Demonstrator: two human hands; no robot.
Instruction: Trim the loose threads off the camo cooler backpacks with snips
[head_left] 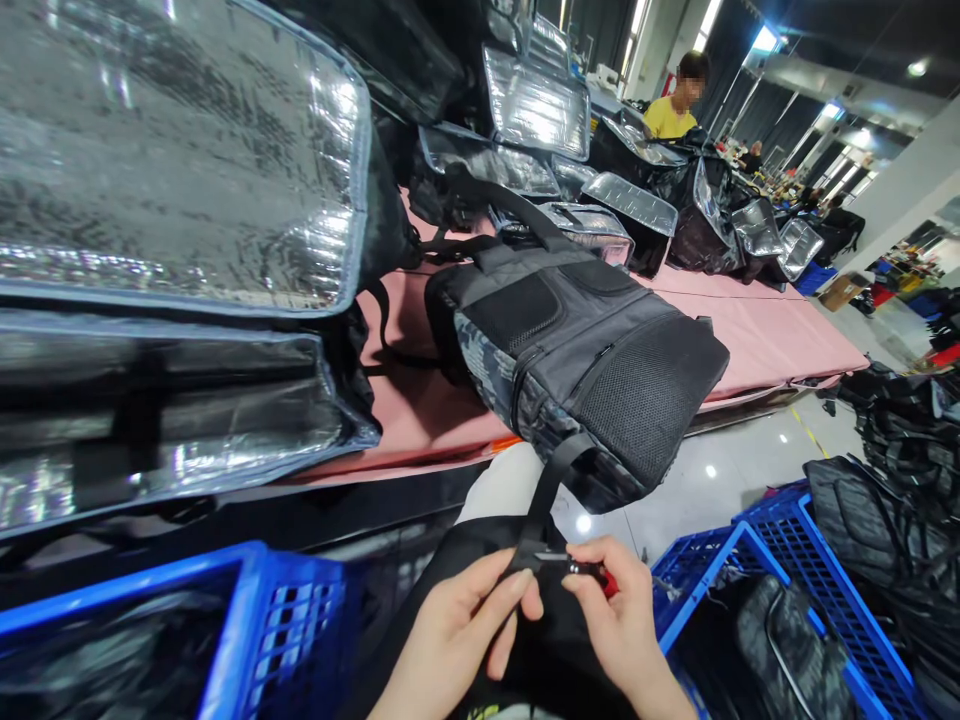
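Note:
A black and camouflage backpack [600, 350] lies on its front on the pink-covered table, its mesh back panel facing up. From its near side a black webbing strap [546, 495] runs down toward me. My left hand [472, 620] pinches the strap near its end. Close beside it, the fingers of my right hand [619, 610] are closed on a small dark tool with a red part [611, 582]. A thin metallic piece of the tool meets the strap end. Whether it is a pair of snips or something else is too small to tell.
Large black bags with silver foil lining [180, 150] stand open at the left. Several more line the pink table [780, 340]. Blue crates [300, 620] holding dark bags flank my lap. A person in a yellow top [667, 118] is at the far end.

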